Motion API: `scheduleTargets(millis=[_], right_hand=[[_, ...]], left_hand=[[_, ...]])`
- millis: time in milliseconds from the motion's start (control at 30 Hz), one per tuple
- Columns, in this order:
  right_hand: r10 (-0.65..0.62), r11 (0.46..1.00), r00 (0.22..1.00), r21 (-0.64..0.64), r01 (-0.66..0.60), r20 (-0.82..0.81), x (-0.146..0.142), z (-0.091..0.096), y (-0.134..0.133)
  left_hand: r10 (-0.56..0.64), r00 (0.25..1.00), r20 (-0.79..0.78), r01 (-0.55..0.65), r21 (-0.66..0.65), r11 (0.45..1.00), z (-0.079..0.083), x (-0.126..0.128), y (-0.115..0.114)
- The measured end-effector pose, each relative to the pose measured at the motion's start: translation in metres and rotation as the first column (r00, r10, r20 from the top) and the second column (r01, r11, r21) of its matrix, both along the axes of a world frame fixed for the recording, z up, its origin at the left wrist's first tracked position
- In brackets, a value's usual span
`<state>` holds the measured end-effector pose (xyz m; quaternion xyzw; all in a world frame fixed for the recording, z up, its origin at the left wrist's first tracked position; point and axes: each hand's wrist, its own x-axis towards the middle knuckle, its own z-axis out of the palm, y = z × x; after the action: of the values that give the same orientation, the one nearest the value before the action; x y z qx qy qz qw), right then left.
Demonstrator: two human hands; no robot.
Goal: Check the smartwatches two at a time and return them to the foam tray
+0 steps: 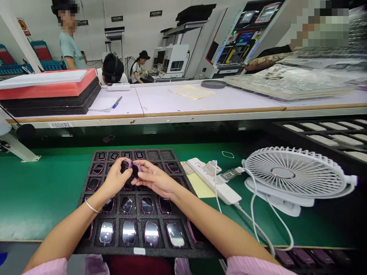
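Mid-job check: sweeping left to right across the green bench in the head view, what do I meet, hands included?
White stand → left hand → right hand → white power strip → white fan.

Held pcs. [136,170] — pt. hid, sleeves [254,266] — cut (btm.)

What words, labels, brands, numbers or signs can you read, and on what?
"不良品…区", seemingly, on the shelf-edge label; middle characters unclear.
Too small or blurred: wall signs, red-and-yellow sign, machine screens, yellow sheet, plastic bag, top-row pieces in the foam tray.
White tray label: nothing legible.
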<state>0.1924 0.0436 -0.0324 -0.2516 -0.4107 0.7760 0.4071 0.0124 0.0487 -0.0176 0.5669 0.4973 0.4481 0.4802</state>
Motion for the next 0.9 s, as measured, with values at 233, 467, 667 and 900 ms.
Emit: scheduleTargets(millis=[233, 467, 667, 900], right_hand=[[0.005, 0.998, 1.000, -0.068, -0.007, -0.019, 0.004, -0.020, 0.000], [0.015, 0.989, 0.992, -0.142, -0.033, -0.123, 0.009, -0.024, 0.005], [-0.032, 0.982, 0.993, -0.189, 0.010, -0.116, 0.012, -0.028, 0.009], [-0.031, 0.988, 0.997, -0.151, 0.019, -0.076, 0.010, -0.026, 0.004]], left_hand=[[-0.007, 0.993, -0.121, 0.017, 0.080, 0.997, -0.014, 0.000, -0.007], [-0.025, 0.990, 0.135, 0.056, -0.230, 0.972, -0.012, -0.001, -0.016], [0.012, 0.944, 0.331, 0.111, -0.351, 0.930, -0.006, -0.002, -0.017], [0.036, 0.997, 0.075, -0.021, -0.195, 0.981, -0.014, -0.002, -0.016]])
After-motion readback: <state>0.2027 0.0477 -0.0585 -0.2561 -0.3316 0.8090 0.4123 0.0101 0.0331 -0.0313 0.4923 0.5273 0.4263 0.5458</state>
